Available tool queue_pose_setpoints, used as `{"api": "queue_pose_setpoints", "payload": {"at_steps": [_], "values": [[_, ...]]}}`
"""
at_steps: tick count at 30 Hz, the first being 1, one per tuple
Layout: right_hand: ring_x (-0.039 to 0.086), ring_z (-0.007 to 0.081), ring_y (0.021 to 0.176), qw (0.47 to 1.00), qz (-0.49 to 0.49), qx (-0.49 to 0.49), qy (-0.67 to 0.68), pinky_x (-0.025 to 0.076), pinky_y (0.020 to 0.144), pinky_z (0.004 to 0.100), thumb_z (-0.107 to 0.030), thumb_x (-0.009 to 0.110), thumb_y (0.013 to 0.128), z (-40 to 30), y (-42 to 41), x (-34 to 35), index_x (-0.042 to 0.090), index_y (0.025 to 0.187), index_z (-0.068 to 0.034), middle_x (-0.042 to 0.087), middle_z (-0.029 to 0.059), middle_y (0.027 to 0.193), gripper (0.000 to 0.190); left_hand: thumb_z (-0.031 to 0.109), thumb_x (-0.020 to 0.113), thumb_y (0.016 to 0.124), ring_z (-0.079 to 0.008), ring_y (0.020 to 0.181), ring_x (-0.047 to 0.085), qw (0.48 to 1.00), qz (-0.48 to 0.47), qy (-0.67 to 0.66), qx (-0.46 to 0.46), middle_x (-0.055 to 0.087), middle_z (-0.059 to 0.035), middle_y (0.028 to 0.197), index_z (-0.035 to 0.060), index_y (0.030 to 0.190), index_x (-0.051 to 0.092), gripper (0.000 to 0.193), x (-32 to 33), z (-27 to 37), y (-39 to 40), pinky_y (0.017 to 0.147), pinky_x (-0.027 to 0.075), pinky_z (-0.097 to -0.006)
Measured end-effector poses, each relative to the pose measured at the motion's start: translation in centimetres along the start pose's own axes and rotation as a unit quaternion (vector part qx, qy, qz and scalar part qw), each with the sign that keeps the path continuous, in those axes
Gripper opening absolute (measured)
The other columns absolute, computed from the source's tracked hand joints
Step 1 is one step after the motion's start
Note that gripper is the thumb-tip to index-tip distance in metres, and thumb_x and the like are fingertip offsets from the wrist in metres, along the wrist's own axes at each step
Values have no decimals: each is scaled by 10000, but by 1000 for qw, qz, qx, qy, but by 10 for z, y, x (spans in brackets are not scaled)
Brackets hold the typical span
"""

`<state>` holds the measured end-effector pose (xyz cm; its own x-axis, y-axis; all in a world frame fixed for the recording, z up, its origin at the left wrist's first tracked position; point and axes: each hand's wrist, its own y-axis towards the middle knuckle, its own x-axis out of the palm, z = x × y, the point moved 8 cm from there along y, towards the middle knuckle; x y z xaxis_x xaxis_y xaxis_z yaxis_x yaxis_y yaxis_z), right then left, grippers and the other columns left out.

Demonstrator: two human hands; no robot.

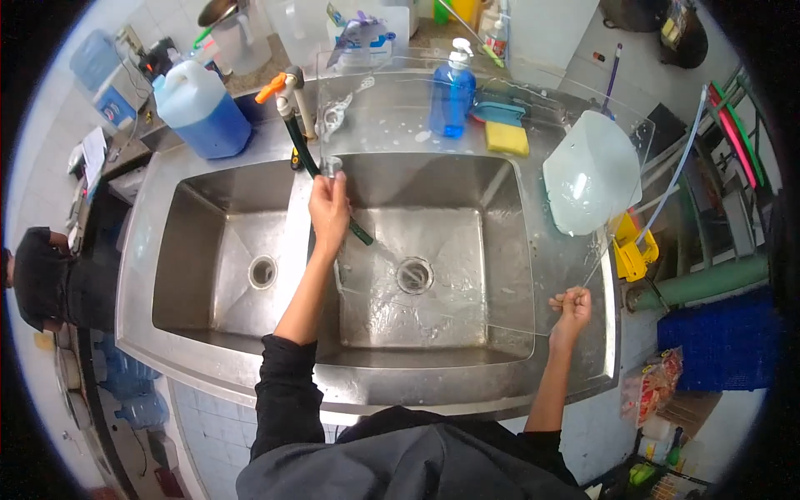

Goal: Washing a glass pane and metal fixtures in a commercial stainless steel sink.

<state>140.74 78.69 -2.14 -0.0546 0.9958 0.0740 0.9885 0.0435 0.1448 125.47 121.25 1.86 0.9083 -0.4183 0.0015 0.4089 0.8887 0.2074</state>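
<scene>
A large clear plastic sheet (400, 134), wet and see-through, is tilted across the right sink basin (506, 250) and the counter behind it. My left hand (330, 209) grips its left edge, with a small clear round piece (331, 165) showing above the fingers. I cannot tell whether that piece belongs to the sheet. My right hand (572, 309) pinches the sheet's lower right edge. A dark green hose (300, 144) hangs from the tap (286, 94) with the orange handle, passes by my left hand and points into the right basin. Water appears to run from its end.
Behind the basins stand a blue soap pump bottle (452, 94), a yellow sponge (507, 138) and a jug of blue liquid (200, 112). A whitish plastic tub (590, 172) lies at the right. The left basin (240, 269) adjoins. Another person (47, 281) is at far left.
</scene>
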Motion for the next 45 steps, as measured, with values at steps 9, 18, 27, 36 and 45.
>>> {"api": "queue_pose_setpoints", "payload": {"at_steps": [9, 18, 27, 36, 45], "values": [[407, 59, 528, 996, -42, 73, 9, 357, 518, 197, -146, 413, 782, 58, 18, 49, 383, 709, -99, 392, -30, 578, 92, 207, 488, 738, -58, 380, 335, 985, 122, 96, 73, 328, 6, 452, 62, 546, 300, 306, -63, 37, -31, 348, 285, -202], [367, 68, 539, 971, -123, 168, 117, 336, 545, 207, -130, 370, 801, 139, 17, 111, 358, 688, -88, 370, -11, 593, 121, 95, 508, 703, -83, 429, 291, 962, 176, 165, 131, 289, 1, 483, 47, 569, 295, 256, -99, 44, -66, 402, 259, -217], [335, 69, 519, 961, -139, 201, 128, 299, 533, 204, -147, 342, 812, 174, 28, 120, 341, 646, -116, 351, -25, 572, 169, 119, 527, 691, -86, 458, 261, 961, 165, 205, 88, 281, 4, 505, 43, 588, 313, 249, -88, 38, -85, 421, 247, -218], [297, 74, 505, 956, -124, 231, 132, 273, 519, 199, -171, 349, 810, 188, 28, 115, 346, 633, -118, 317, -33, 565, 185, 124, 528, 693, -91, 467, 265, 952, 159, 249, 79, 290, -4, 524, 42, 580, 304, 264, -79, 37, -86, 432, 255, -220], [284, 80, 502, 950, -120, 265, 117, 258, 509, 208, -160, 335, 812, 219, 18, 113, 362, 628, -110, 322, -27, 554, 192, 140, 530, 697, -113, 453, 308, 953, 83, 277, 88, 335, -32, 512, 30, 605, 326, 249, -67, 30, -76, 438, 294, -238]]}}
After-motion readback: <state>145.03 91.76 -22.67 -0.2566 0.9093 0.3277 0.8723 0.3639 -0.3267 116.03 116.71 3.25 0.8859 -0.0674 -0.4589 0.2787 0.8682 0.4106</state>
